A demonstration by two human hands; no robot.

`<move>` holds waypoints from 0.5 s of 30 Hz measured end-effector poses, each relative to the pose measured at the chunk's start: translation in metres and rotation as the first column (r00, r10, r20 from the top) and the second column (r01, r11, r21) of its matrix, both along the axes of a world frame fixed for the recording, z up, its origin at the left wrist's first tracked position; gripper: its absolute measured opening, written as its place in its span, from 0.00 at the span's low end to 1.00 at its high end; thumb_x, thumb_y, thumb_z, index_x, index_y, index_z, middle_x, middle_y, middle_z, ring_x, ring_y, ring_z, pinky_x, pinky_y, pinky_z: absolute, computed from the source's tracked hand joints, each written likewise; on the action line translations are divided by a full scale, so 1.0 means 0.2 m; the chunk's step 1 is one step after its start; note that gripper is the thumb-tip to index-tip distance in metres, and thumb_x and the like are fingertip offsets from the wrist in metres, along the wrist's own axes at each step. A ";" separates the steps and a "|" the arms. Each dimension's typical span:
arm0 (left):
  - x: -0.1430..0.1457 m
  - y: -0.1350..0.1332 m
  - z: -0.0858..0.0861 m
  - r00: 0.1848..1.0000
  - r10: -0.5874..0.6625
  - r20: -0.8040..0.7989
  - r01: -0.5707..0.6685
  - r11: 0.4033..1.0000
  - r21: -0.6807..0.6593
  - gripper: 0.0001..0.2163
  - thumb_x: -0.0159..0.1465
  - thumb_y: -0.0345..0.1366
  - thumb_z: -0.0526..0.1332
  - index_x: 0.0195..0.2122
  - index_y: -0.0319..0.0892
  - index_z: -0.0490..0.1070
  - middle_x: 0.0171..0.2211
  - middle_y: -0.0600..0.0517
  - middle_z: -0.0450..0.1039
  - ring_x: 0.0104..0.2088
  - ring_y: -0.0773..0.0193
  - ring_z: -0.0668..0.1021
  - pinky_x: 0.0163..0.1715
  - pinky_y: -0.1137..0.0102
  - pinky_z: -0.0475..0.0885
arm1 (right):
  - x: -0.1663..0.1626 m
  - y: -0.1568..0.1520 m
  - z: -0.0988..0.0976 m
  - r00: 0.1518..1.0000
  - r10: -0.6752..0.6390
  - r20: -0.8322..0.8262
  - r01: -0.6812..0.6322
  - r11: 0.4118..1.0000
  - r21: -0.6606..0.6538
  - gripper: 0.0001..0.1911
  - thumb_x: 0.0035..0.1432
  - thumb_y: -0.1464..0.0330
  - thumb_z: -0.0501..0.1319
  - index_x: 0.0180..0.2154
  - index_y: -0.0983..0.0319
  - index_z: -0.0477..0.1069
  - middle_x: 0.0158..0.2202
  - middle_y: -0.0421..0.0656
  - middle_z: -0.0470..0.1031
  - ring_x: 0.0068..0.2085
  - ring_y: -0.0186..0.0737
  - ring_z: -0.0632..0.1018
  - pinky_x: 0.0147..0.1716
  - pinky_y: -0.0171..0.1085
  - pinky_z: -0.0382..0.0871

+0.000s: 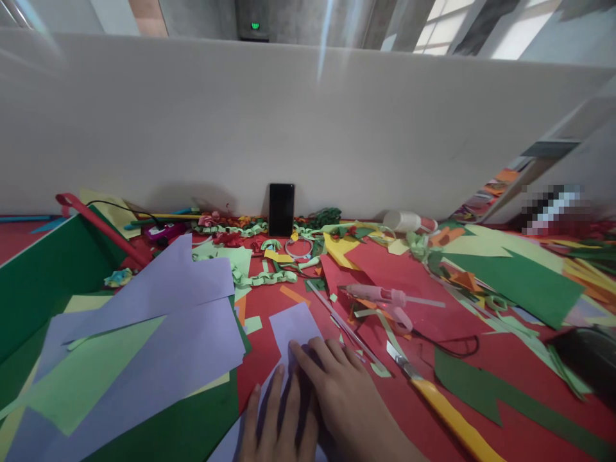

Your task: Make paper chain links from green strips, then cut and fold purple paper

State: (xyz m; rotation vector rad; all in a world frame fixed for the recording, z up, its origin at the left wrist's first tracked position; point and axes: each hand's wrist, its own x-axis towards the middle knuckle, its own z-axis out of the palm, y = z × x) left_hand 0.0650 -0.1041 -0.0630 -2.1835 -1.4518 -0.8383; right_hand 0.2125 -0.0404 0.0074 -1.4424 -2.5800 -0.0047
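Note:
Purple paper (294,326) lies on the red table surface under both of my hands. My left hand (282,420) rests flat on it near the bottom edge, fingers stretched forward. Beside it, my right hand (344,391) presses down on the same paper, its fingers extended toward the upper left. The lower part of the paper is hidden by the hands. Just right of my right hand lies a yellow-handled craft knife (440,404), its blade toward the paper. Farther up is a pink glue gun (378,295) with a glue stick in its back end.
Purple and green sheets (192,346) are heaped at the left by a green box wall (43,289). A phone (282,210) leans upright against the white partition (289,122). Paper chains (269,278) and scraps lie before it. Green paper (524,282) and a dark object (584,362) are at right.

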 end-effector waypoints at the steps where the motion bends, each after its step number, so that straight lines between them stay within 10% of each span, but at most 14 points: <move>1: 0.00 0.00 0.00 1.000 0.003 0.005 -0.003 1.000 0.000 0.16 0.72 0.32 0.54 0.54 0.49 0.77 0.57 0.49 0.79 0.61 0.52 0.75 0.71 0.51 0.51 | 0.00 0.00 0.00 1.000 -0.005 0.000 0.005 1.000 -0.005 0.26 0.63 0.73 0.65 0.62 0.53 0.69 0.50 0.42 0.79 0.46 0.46 0.77 0.45 0.43 0.68; 15: -0.05 -0.03 -0.04 0.998 -0.056 -0.039 0.053 0.996 -0.074 0.21 0.74 0.48 0.49 0.57 0.48 0.75 0.62 0.46 0.74 0.68 0.49 0.67 0.72 0.50 0.48 | 0.02 0.00 -0.04 1.000 0.019 -0.001 -0.019 1.000 0.016 0.29 0.63 0.73 0.65 0.64 0.54 0.68 0.50 0.43 0.76 0.47 0.48 0.74 0.47 0.45 0.68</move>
